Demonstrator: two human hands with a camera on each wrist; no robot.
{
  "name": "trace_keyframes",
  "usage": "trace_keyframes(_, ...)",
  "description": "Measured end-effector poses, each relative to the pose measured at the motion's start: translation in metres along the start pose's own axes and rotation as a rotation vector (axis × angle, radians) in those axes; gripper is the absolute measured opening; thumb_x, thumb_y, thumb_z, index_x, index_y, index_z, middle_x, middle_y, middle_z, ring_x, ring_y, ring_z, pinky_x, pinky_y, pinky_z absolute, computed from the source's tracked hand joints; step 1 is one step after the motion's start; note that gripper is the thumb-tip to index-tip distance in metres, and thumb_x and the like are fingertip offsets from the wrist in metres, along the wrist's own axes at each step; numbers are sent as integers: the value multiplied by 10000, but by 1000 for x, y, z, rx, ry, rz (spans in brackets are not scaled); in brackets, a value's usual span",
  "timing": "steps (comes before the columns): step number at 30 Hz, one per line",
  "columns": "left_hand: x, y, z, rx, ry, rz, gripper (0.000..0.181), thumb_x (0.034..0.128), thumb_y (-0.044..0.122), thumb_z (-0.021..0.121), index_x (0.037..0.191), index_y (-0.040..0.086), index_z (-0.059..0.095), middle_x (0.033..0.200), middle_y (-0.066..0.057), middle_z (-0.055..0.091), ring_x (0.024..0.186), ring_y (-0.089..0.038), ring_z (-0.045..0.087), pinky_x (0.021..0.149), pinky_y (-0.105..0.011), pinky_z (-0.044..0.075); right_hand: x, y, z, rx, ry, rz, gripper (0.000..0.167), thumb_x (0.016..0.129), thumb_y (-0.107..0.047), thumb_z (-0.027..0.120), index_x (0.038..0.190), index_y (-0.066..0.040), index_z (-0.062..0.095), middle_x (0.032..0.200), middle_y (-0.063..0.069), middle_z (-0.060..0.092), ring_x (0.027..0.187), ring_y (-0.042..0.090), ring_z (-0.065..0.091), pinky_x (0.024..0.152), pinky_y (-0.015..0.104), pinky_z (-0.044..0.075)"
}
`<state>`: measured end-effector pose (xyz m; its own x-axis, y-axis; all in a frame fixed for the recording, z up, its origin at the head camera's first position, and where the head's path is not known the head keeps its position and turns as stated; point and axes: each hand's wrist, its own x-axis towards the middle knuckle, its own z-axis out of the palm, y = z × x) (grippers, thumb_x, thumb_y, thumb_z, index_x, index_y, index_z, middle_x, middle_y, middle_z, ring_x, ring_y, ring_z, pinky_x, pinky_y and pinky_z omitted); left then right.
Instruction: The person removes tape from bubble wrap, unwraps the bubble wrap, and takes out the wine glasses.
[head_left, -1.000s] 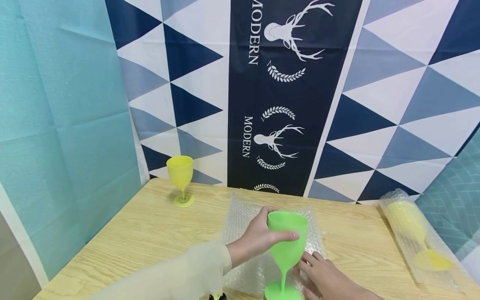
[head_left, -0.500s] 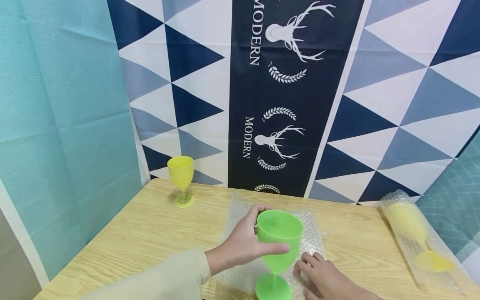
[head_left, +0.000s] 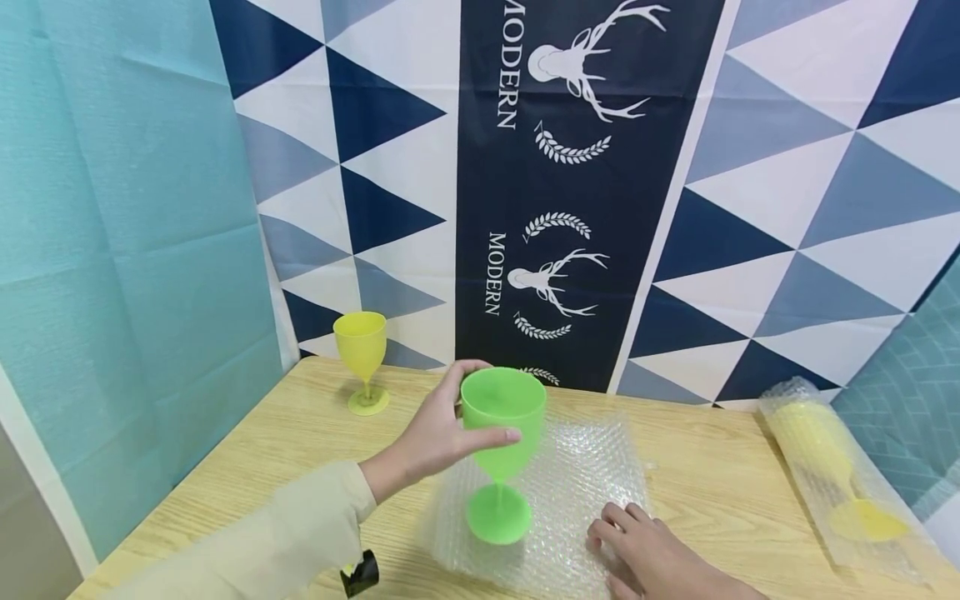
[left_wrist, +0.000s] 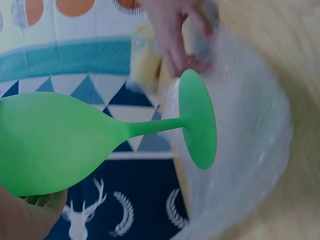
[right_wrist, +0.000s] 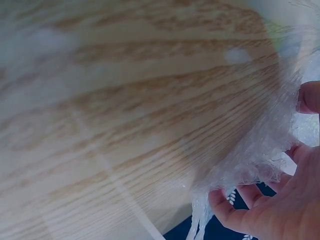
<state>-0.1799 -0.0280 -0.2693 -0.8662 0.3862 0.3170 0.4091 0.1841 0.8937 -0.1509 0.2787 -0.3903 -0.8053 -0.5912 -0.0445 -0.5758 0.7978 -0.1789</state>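
The left hand holds a green goblet by its bowl, thumb across the near side, fingers behind. In the left wrist view the goblet shows its stem and round base, with part of the left hand at the lower corner. Below the goblet lies a sheet of bubble wrap. On that sheet's right edge rests the right hand, fingers loosely bent. In the right wrist view the right hand touches the bubble wrap with thumb and fingertips apart.
A yellow goblet stands upright at the back left of the wooden table. At the right edge lies another yellow goblet in bubble wrap. Patterned cloth hangs behind the table, a teal curtain at the left.
The left hand has carried the green goblet left and toward the back, uncovering more of the bubble wrap. The right hand has stayed in nearly the same place.
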Motion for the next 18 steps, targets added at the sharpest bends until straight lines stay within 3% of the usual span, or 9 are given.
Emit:
trace_keyframes(8, 19, 4, -26, 100, 106, 30, 765, 755, 202, 786, 1377, 80, 358, 1264, -131, 546, 1078, -270, 611, 915, -390, 533, 0, 1, 1, -11, 4, 0, 299, 842, -375, 665, 1116, -290, 581, 1091, -87, 532, 883, 64, 428, 624, 248, 410)
trace_keyframes(18, 37, 1, -43, 172, 190, 57, 817, 726, 202, 819, 1390, 126, 348, 1317, -104, 510, 1113, -294, 603, 937, -418, 530, 0, 0, 1, 2, 7, 2, 278, 843, -373, 664, 1098, -316, 570, 1074, -106, 522, 872, 49, 408, 621, 239, 392)
